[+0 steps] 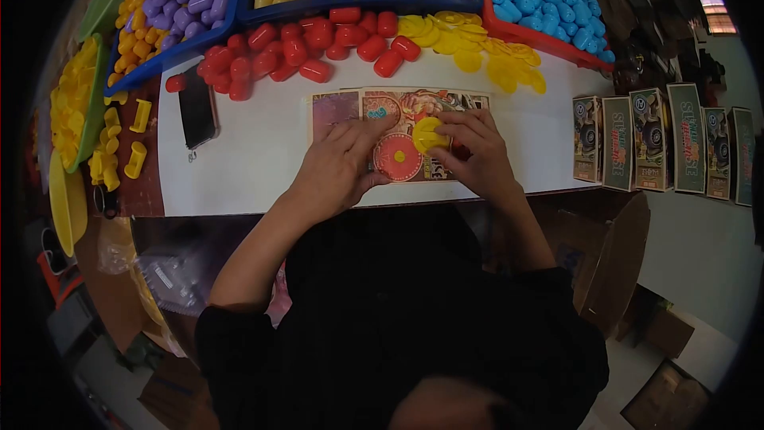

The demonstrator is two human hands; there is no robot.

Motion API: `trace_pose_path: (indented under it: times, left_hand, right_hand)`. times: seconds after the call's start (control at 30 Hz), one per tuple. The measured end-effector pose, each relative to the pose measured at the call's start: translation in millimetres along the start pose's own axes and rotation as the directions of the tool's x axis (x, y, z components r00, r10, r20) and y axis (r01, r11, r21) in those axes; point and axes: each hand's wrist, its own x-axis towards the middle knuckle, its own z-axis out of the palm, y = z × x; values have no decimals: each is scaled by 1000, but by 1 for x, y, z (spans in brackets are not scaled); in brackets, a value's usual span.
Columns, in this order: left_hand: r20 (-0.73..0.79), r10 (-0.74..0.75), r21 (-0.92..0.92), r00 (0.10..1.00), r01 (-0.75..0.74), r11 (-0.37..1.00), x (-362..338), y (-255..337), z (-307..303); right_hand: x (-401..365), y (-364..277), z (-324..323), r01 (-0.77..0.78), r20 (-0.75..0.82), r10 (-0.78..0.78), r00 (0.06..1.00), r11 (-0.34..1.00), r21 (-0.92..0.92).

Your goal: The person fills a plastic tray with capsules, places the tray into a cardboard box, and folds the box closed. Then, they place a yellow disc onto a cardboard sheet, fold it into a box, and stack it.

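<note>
At frame centre our right hand (pixel 477 155) pinches a yellow disc (pixel 428 135) over the printed sheet (pixel 338 107). Our left hand (pixel 342 167) lies open, fingertips pinning it. We judge we're fitting the disc; next calls for careful alignment, then pressure.

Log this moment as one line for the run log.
left hand: flat on picture sheet | right hand: fingers hold yellow disc over the sheet | behind: red capsules on table

White table (pixel 255 151): red capsules (pixel 318 44), yellow discs (pixel 477 52) along far side, black phone (pixel 196 107) left, printed sheet (pixel 342 107) centre.
</note>
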Motion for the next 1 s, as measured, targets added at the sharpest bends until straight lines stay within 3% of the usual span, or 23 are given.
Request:
trace_pose_path:
  times: [0.2, 0.27, 0.5, 0.6, 0.67, 0.7, 0.77, 0.8, 0.87, 1.0]
  left_hand:
    - [-53, 12, -70, 999, -16, 997, 0, -5, 5]
    - [-47, -7, -73, 999, 4, 997, 0, -6, 5]
    - [-46, -11, -77, 999, 7, 997, 0, -6, 5]
    - [-81, -32, -179, 996, 17, 984, 7, -9, 2]
    - [212, -181, -186, 960, 222, 957, 19, -12, -6]
    - [222, -177, -185, 959, 219, 958, 27, -14, -6]
    - [291, -99, -40, 951, 115, 993, 42, -13, -5]
    - [292, -100, -39, 951, 117, 992, 50, -7, -7]
    - [500, -267, 190, 824, 196, 962, 66, 4, -17]
    - [470, -238, 245, 850, 133, 960, 65, -1, -10]
  right_hand:
    - [-4, -8, 6, 11, -68, -8, 998, 999, 36]
    - [-3, -16, 11, 91, -75, -84, 994, 990, 105]
    - [-5, -22, 29, 93, -46, -87, 995, 986, 138]
    - [-1, -20, 24, 114, -28, -111, 993, 985, 129]
    - [4, -18, 17, 112, 141, -143, 980, 972, 204]
    - [10, -15, 12, 103, 138, -133, 982, 973, 205]
    - [23, -8, 3, -32, 486, -84, 870, 974, 226]
    - [26, -8, 3, -32, 486, -85, 870, 973, 228]
    - [37, -9, 5, -32, 638, -59, 768, 991, 130]
    - [17, -32, 12, 71, 560, -36, 828, 997, -41]
